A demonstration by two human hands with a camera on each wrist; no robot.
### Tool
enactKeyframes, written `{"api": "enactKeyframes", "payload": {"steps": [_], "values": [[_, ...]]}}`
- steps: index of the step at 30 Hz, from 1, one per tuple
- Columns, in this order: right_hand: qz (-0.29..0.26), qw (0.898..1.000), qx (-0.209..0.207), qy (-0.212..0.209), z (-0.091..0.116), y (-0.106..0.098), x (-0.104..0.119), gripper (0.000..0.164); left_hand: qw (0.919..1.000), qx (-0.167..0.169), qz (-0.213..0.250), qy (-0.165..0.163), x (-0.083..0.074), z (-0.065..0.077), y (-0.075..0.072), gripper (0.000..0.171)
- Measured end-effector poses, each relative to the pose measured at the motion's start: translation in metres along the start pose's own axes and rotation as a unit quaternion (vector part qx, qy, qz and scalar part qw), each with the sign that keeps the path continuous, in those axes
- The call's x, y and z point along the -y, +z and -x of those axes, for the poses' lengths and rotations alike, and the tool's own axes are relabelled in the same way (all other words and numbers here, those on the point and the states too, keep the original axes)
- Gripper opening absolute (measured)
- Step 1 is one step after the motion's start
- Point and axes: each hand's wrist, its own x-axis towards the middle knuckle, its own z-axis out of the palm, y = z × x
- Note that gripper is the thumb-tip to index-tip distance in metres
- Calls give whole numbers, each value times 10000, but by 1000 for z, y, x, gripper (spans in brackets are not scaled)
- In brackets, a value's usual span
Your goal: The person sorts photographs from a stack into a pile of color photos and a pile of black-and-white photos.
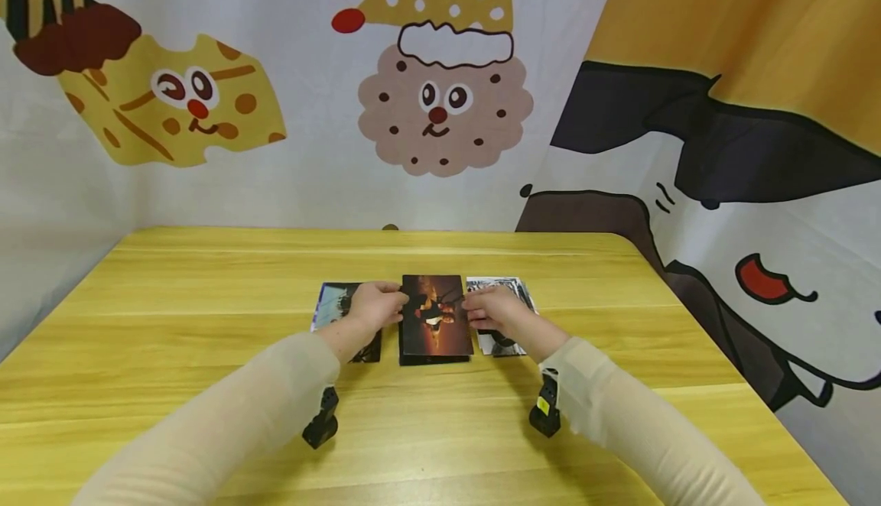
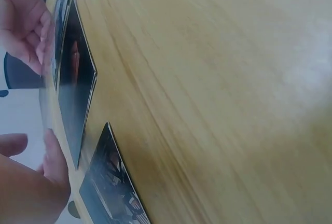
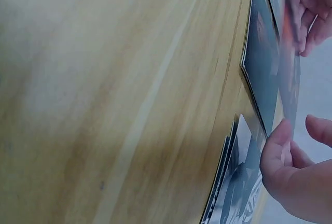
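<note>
A dark picture card (image 1: 437, 316) with an orange-lit figure is held by its side edges between my two hands. My left hand (image 1: 372, 309) pinches its left edge, and my right hand (image 1: 497, 310) its right edge. Under it lies a stack of dark cards (image 1: 435, 361), mostly hidden. In the right wrist view the held card (image 3: 289, 81) stands tilted above the stack (image 3: 262, 63). Beneath my left forearm is a pile of cards with a bluish picture (image 1: 333, 303). A black-and-white pile of cards (image 1: 505, 348) lies partly under my right hand.
All three piles sit in a row on a yellow wood-grain table (image 1: 440, 429). Behind it hangs a white curtain (image 1: 310, 192) with cartoon prints. Small black devices (image 1: 321, 418) are strapped at both wrists, below the sleeves (image 1: 227, 407).
</note>
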Motion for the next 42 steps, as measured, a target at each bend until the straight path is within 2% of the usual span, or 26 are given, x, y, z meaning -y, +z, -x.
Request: {"api": "enactKeyframes", "payload": {"steps": [5, 10, 14, 21, 30, 42], "values": [[332, 9994, -90, -104, 2, 1, 0, 49, 9994, 117, 310, 29, -1, -1, 0, 45], [276, 9993, -166, -203, 3, 1, 0, 51, 9992, 104, 394, -1, -3, -1, 0, 47], [160, 9995, -159, -237, 4, -1, 3, 50, 9993, 183, 327, -18, -3, -2, -2, 46], [-101, 9998, -137, -127, 7, -3, 7, 38, 9993, 348, -42, -92, -6, -3, -5, 46], [-104, 9998, -149, -90, 8, -1, 12, 39, 9992, 354, -147, -60, -13, -3, -8, 47], [-215, 9991, -225, -273, 10, 11, 24, 43, 9986, 485, -189, -43, -23, 2, -24, 48]]}}
